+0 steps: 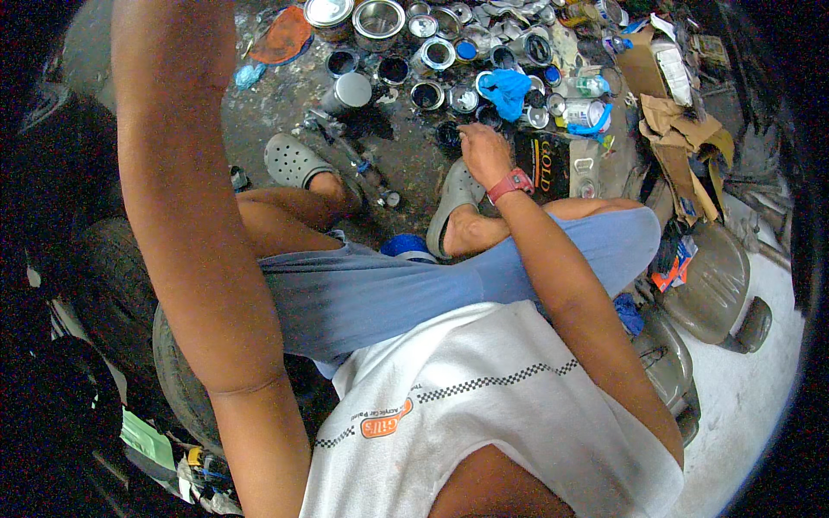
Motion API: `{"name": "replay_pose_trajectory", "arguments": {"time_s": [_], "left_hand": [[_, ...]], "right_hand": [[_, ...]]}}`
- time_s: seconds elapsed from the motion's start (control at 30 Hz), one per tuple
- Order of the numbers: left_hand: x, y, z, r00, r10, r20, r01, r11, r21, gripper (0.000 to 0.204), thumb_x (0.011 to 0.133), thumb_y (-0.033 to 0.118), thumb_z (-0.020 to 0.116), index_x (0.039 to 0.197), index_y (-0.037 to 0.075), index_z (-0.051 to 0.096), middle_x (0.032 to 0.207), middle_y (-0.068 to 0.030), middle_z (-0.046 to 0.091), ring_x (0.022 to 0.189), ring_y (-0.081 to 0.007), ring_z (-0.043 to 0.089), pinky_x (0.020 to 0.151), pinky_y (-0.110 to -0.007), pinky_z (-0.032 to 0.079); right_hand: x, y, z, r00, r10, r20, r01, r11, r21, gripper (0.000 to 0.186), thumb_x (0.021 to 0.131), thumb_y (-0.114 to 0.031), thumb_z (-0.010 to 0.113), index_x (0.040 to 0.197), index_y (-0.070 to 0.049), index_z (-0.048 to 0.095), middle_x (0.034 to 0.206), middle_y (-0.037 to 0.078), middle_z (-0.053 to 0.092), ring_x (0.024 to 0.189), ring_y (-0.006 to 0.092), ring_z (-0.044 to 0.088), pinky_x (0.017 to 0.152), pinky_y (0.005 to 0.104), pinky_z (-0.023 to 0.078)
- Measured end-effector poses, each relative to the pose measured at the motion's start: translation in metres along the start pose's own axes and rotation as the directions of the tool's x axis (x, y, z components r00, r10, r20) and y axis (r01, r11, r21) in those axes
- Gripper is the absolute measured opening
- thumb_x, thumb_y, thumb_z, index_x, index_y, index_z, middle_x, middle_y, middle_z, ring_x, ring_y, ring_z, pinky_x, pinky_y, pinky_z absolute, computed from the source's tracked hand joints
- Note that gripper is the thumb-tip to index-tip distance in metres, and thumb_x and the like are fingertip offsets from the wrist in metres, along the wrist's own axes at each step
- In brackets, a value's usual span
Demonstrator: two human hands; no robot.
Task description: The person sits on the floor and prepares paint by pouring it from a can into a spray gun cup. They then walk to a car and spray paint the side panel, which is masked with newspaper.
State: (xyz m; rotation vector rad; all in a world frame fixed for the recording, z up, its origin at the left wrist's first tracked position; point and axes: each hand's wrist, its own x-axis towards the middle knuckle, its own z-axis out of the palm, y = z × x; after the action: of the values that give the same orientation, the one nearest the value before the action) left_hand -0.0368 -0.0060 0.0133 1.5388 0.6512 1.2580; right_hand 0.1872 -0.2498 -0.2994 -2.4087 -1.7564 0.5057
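Observation:
My right hand point(487, 154), with a red watch on its wrist, reaches down past my right knee to the floor. Its fingers are bent together at the edge of a small dark can point(448, 134); what they pinch there is too small to make out. Up the left side stretches my left arm point(186, 198), running out of the top of the picture, so my left hand is out of sight. Around the right hand stand open paint cans point(427, 96) and a crumpled blue plastic piece point(503, 92). A dark flattened box point(546, 162) lies just right of it.
A spray gun with a gauge point(391, 199) lies on the stained floor between my grey clogs point(292, 161). A lidded can point(352, 91) stands ahead. Torn cardboard point(676, 138) and grey seats point(704, 281) are at the right, tyres point(177, 380) at the left, a blue round thing point(408, 247) beneath my legs.

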Motion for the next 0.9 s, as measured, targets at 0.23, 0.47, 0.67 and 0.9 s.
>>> {"name": "replay_pose_trajectory", "arguments": {"time_s": [0.23,0.47,0.67,0.9], "left_hand": [[0.002,-0.011,0.014,0.999,0.019,-0.033,-0.017,0.999,0.052,0.043,0.105,0.035,0.053,0.128,0.0,0.06,0.114,-0.0098,0.064,0.101,-0.0157,0.059,0.093,-0.029,0.045],[0.002,-0.005,0.003,0.999,-0.03,0.034,0.031,0.999,-0.044,0.044,0.104,0.038,0.056,0.127,0.001,0.06,0.114,-0.0096,0.063,0.1,-0.0151,0.058,0.093,-0.031,0.045],[0.0,-0.012,0.008,0.996,-0.066,-0.056,0.066,0.998,-0.003,0.043,0.104,0.037,0.056,0.127,0.0,0.06,0.111,-0.0097,0.064,0.095,-0.0141,0.059,0.09,-0.029,0.046],[0.009,-0.012,0.022,0.981,-0.114,-0.155,0.132,0.986,0.104,0.038,0.105,0.033,0.056,0.122,0.0,0.062,0.105,-0.0072,0.067,0.087,-0.011,0.061,0.086,-0.027,0.047]], "right_hand": [[-0.002,0.004,0.002,1.0,0.016,0.009,-0.016,0.999,0.037,0.025,0.096,-0.022,0.052,0.106,-0.008,0.071,0.109,0.016,0.072,0.104,0.0375,0.066,0.089,0.0521,0.051],[0.017,0.052,0.033,0.893,0.444,0.068,-0.437,0.822,0.366,0.033,0.102,-0.028,0.048,0.105,-0.001,0.067,0.098,0.022,0.071,0.096,0.0401,0.068,0.087,0.0485,0.052],[0.044,0.079,0.014,0.832,0.554,0.021,-0.532,0.787,0.314,0.046,0.1,-0.043,0.052,0.097,0.0,0.067,0.093,0.022,0.071,0.089,0.044,0.067,0.087,0.0509,0.051],[0.085,0.15,0.002,0.953,0.23,-0.197,-0.258,0.957,-0.133,0.021,0.082,-0.02,0.068,0.1,-0.012,0.074,0.141,0.02,0.053,0.128,0.0388,0.049,0.103,0.0514,0.044]]}}
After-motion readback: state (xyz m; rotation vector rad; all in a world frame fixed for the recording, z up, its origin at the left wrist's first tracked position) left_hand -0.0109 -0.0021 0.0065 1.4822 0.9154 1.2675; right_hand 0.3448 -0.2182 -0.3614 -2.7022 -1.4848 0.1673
